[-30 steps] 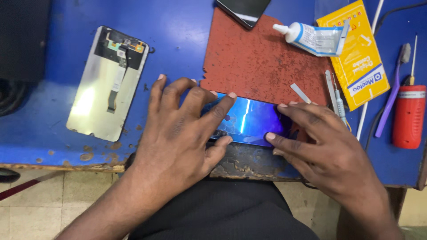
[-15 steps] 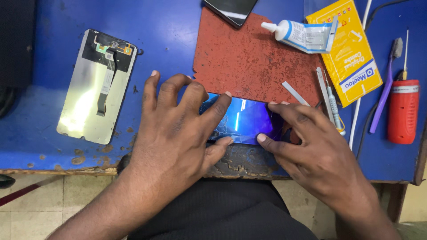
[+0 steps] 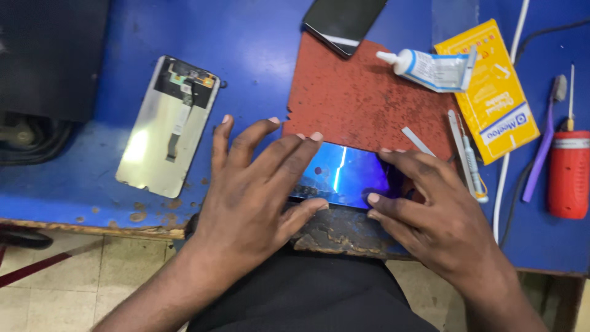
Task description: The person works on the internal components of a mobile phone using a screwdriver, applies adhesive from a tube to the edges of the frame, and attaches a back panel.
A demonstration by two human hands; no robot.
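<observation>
1. Phone [image 3: 347, 175] with a glossy blue back lies flat at the near edge of the blue workbench [image 3: 258, 49], its far edge on the red mat [image 3: 362, 104]. I read its long axis as running left to right.
2. My left hand [image 3: 255, 197] presses flat on its left part, fingers spread, gripping nothing.
3. My right hand [image 3: 433, 212] pinches its right end with thumb and fingers. Both hands touch it.

Worn blue workbench [image 3: 258, 43], beige tiled floor [image 3: 117, 270]
</observation>
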